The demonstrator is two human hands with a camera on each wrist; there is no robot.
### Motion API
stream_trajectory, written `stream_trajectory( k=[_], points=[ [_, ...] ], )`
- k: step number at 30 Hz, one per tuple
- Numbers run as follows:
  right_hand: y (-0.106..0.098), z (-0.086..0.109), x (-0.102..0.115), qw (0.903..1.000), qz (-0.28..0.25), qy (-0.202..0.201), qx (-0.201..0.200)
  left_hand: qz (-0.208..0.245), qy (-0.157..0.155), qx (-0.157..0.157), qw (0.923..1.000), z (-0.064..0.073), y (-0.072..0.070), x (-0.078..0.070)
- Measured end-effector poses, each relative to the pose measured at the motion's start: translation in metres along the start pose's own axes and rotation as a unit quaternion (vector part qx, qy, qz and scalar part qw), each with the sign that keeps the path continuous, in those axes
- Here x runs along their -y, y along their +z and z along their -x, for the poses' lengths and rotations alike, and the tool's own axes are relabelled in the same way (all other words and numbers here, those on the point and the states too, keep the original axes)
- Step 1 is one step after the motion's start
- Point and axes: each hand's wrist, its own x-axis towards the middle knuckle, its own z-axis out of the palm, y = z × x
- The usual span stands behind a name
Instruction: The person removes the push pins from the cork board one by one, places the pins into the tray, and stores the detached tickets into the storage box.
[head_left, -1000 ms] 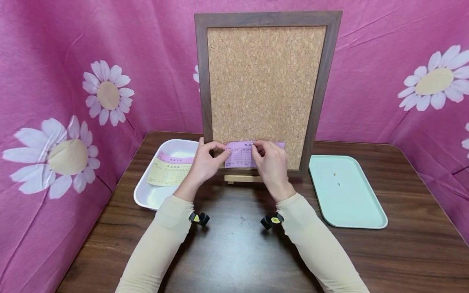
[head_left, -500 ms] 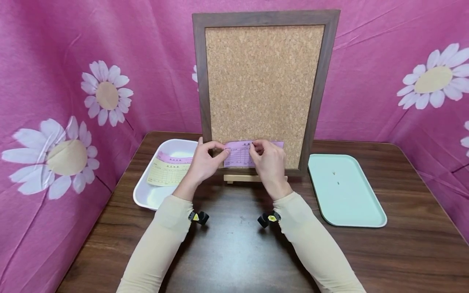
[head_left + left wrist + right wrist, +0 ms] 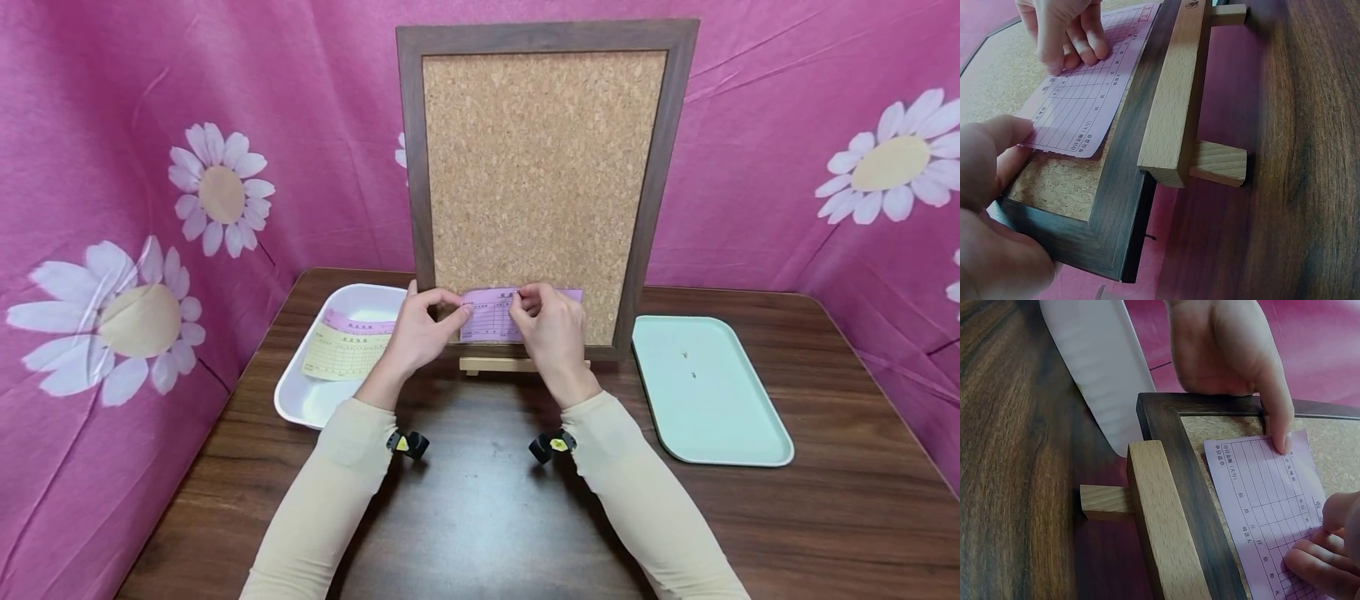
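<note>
A pink printed receipt slip (image 3: 489,321) lies against the lower part of the cork board (image 3: 543,167). At the slip's left edge my left hand (image 3: 423,329) pinches it between thumb and index finger, as the right wrist view also shows. My right hand (image 3: 553,325) is at the slip's upper middle, thumb and index fingertips together on a tiny pin, mostly hidden by them. In the left wrist view the other fingers of the right hand (image 3: 1072,31) are bent over the paper. The right hand covers part of the slip.
The brown-framed board rests on a small wooden easel (image 3: 1175,94). On the left, a white tray (image 3: 296,408) holds a yellow slip (image 3: 341,354) and a pink slip (image 3: 360,323). A mint-green tray (image 3: 720,425) with small pins (image 3: 693,375) lies right, on the wooden table (image 3: 480,517).
The right hand has shifted very slightly left at the slip's top. The left hand stays at the left edge, and the slip keeps its place.
</note>
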Motion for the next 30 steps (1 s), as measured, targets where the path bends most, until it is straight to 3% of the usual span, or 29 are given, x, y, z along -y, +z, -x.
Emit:
stream_trajectory(
  k=[10, 30],
  points=[
    [0.0004, -0.0006, 0.0015, 0.9999, 0.001, 0.013, 0.001, -0.005, 0.017, 0.007, 0.9998, -0.0001, -0.0004, 0.0006],
    [-0.0011, -0.0032, 0.0037, 0.9992, 0.014, 0.035, 0.013, 0.0, 0.02, 0.013, 0.9997, -0.0008, -0.0008, 0.0021]
  ],
)
